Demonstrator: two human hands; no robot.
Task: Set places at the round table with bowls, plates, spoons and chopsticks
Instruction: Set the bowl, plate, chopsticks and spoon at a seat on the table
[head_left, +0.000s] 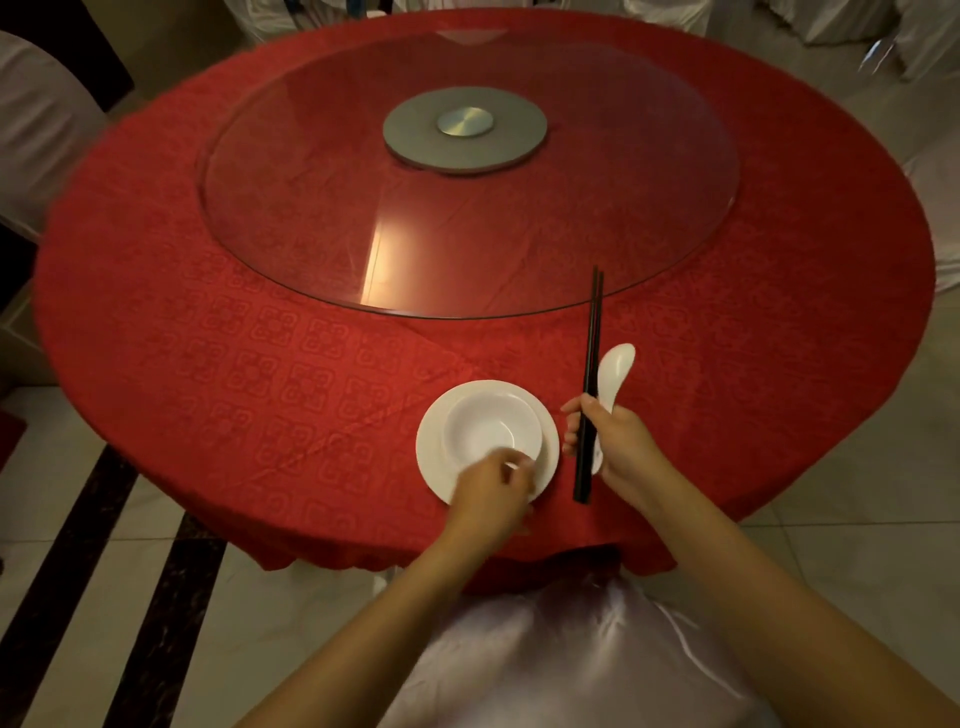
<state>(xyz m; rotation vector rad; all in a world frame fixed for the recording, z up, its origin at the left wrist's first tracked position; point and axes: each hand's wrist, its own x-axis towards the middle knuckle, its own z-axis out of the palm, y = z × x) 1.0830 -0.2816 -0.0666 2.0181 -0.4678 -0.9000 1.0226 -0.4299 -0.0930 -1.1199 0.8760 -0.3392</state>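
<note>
Round table (208, 364), red-clothed, bears glass turntable (311, 208) above pale tiled floor (857, 545).

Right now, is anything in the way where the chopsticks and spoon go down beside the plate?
Nothing visible. The cloth right of the plate is bare under the chopsticks and spoon.

Red patterned tablecloth (260, 364); white bowl (491, 423); black chopsticks (591, 364).

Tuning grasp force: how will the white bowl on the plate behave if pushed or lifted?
The bowl looks like glazed ceramic: probably rigid, slick and chip-prone. It rests on the smooth plate, so a push would likely slide it. Its wide, shallow shape suggests it won't tip easily.
</note>
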